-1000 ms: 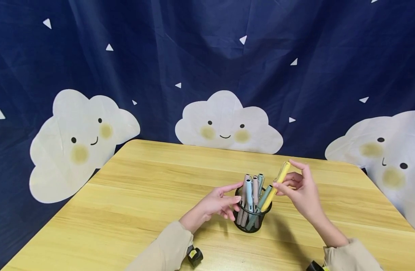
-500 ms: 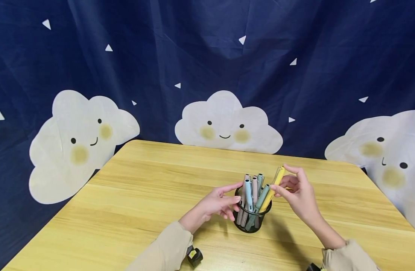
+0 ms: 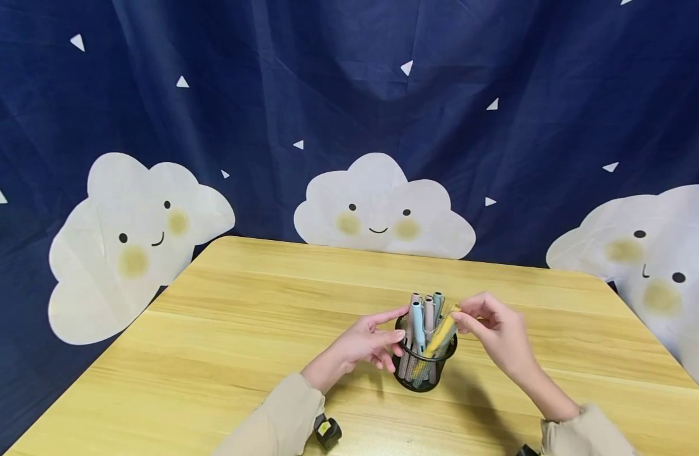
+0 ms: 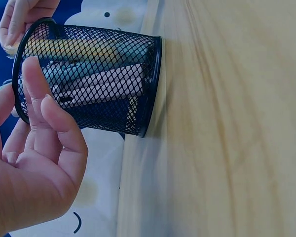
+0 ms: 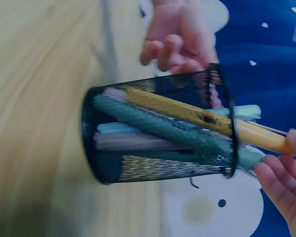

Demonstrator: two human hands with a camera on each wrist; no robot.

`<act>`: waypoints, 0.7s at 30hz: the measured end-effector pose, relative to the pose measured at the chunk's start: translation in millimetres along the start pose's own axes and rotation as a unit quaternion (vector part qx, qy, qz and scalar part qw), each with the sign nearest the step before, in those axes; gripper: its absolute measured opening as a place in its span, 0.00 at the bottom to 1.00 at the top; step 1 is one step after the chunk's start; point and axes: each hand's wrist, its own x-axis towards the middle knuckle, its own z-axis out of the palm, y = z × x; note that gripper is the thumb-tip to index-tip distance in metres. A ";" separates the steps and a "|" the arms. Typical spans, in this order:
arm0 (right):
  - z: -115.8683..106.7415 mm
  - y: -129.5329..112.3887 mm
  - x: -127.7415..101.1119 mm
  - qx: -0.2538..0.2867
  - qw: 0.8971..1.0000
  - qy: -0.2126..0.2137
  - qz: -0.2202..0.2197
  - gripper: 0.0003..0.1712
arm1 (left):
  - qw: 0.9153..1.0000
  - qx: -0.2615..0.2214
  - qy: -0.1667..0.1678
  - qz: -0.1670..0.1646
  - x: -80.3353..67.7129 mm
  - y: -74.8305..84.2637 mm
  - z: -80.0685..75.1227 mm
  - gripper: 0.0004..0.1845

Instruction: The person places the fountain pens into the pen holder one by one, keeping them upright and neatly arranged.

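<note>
A black mesh pen holder (image 3: 417,385) stands upright on the table with several pens inside. My left hand (image 3: 360,348) steadies it, thumb and index finger around its rim; the other fingers curl loosely beside the mesh. My right hand (image 3: 500,332) pinches the yellow pen (image 5: 261,135) near its top end. That pen leans to the right in the holder, its lower part down behind the mesh in both wrist views. A green pen (image 5: 249,157) lies alongside it, close to the right fingertips. A light blue pen (image 3: 419,326) and a pinkish pen (image 3: 429,310) stand to the left.
The wooden table (image 3: 241,304) reaches back to a dark blue curtain (image 3: 258,95) printed with smiling white clouds (image 3: 383,196). A black wrist device (image 3: 328,432) sits at the left sleeve.
My right hand has come down and to the left, and the yellow pen has sunk deeper into the holder, now overlapping the green pen. The left hand has kept its place.
</note>
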 end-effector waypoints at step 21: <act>0.2 -0.5 -5.9 -0.080 0.996 0.002 0.041 0.12 | 0.997 0.063 0.014 0.036 -1.0 3.2 1.2 0.27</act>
